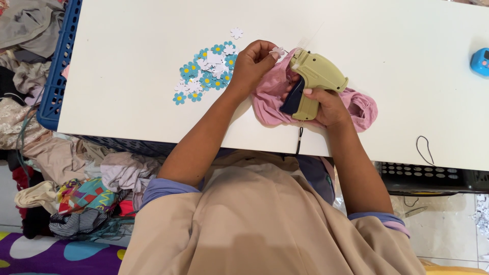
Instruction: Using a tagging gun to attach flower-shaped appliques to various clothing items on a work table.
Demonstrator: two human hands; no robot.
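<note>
On the white table [127,76], just left of centre, we see the left hand [250,65] pinching a small white flower-shaped paper tag [278,51] between thumb and fingertips, held right at the nose of an olive-green tagging gun [315,81]. The right hand [328,106] is wrapped tightly round the gun's grip, fingers closed on the dark trigger. Under both hands lies a bunched pink garment [359,104], partly hidden by the gun.

We judge the main risk to be the gun's needle: the left fingertips sit very close to it, and a squeeze with the tag or cloth slipping could prick a finger or fasten the tag crookedly. The fabric is crumpled, so the needle might also catch two layers at once.

Left of the hands, a loose heap of blue and white paper flower tags [206,71] is spread on the table, and one white one lies apart on the far side.

A blue plastic crate [56,76] at the left edge of the table holds crumpled clothing; more garments [76,188] are piled on the floor beneath it. A dark slotted basket [433,175] shows under the near right edge of the table; we cannot tell what is in it. A small blue gadget [480,62] sits at the right edge.
</note>
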